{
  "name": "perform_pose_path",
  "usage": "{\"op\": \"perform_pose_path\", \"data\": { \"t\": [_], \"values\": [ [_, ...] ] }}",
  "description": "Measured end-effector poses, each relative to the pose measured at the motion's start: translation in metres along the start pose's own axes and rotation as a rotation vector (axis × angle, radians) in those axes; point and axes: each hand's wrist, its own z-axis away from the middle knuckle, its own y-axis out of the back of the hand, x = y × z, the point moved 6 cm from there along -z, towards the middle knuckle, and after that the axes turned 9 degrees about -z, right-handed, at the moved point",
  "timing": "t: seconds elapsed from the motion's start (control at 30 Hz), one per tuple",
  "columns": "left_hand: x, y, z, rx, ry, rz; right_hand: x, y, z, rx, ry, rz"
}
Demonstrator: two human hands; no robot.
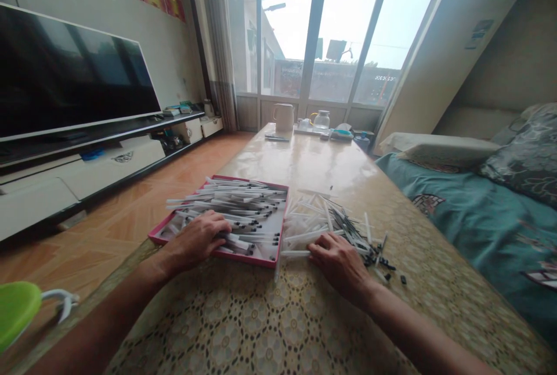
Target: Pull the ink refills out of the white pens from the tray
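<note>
In the head view, a shallow pink box (251, 260) holds many slim white pens (237, 195) with black ends, lying roughly side by side. My left hand (202, 234) rests over the box's near left part. Its fingers are curled, and a white pen (238, 242) comes out from between thumb and forefinger. Right of the box lies a loose pile of clear and white tubes (304, 218), thin dark refills (343, 221) and small black caps (383, 262). My right hand (337, 256) is at the pile's near edge, its fingers closed at the end of a white pen tube (295, 253).
The long table has a patterned cover (256, 317). At its far end stand a pale jug (284, 116), a glass pot (321, 121) and a tissue pack (342, 134). A bed (439, 195) runs along the right; a green stool (17, 311) is at lower left.
</note>
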Motion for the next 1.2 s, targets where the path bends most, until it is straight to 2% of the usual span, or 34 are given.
{"op": "perform_pose_path", "data": {
  "t": [0.53, 0.7, 0.83, 0.97, 1.13, 1.2],
  "values": [
    [-0.002, 0.000, 0.000, -0.098, -0.001, 0.015, 0.006, -0.003, -0.022, 0.005, -0.080, 0.034],
    [0.005, 0.006, 0.000, -0.103, 0.001, -0.023, 0.005, 0.004, -0.017, 0.024, -0.104, 0.031],
    [0.010, 0.012, 0.002, -0.059, -0.026, -0.021, 0.006, 0.007, -0.003, 0.031, -0.106, 0.011],
    [0.020, 0.021, 0.001, 0.032, -0.044, 0.078, 0.008, 0.010, 0.009, 0.070, -0.103, -0.039],
    [0.062, 0.036, -0.005, 0.233, -0.046, 0.327, 0.003, 0.021, 0.020, 0.156, -0.097, -0.136],
    [0.080, 0.040, -0.006, 0.328, 0.020, 0.505, -0.002, 0.026, 0.025, 0.183, -0.093, -0.194]
  ]
}}
